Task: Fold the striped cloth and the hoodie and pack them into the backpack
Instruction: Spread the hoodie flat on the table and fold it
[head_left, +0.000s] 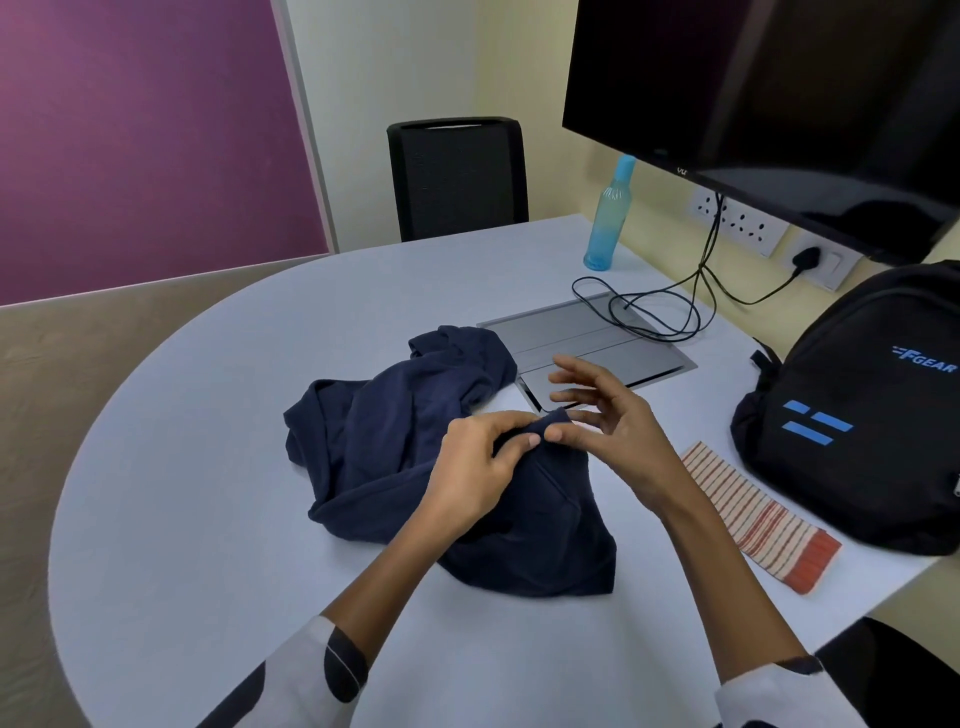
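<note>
On the table's middle your left hand (480, 457) pinches a raised fold of the crumpled navy hoodie (395, 441), right hand (608, 426) spread beside it; folding has barely begun, so flatten it next.

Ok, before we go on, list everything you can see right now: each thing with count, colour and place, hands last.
hoodie: one, navy, crumpled at table centre
striped cloth: one, cream with orange stripes, folded flat, beside the backpack
backpack: one, black with blue logo, upright at the table's right edge
water bottle: one, light blue, far side of the table
cable box lid: one, grey, set into the table
cables: black, looped over the lid
monitor: one, black, on the wall
chair: one, black, behind the table
table: one, white
left hand: pinches a hoodie edge
right hand: thumb at the same edge, fingers spread
</note>
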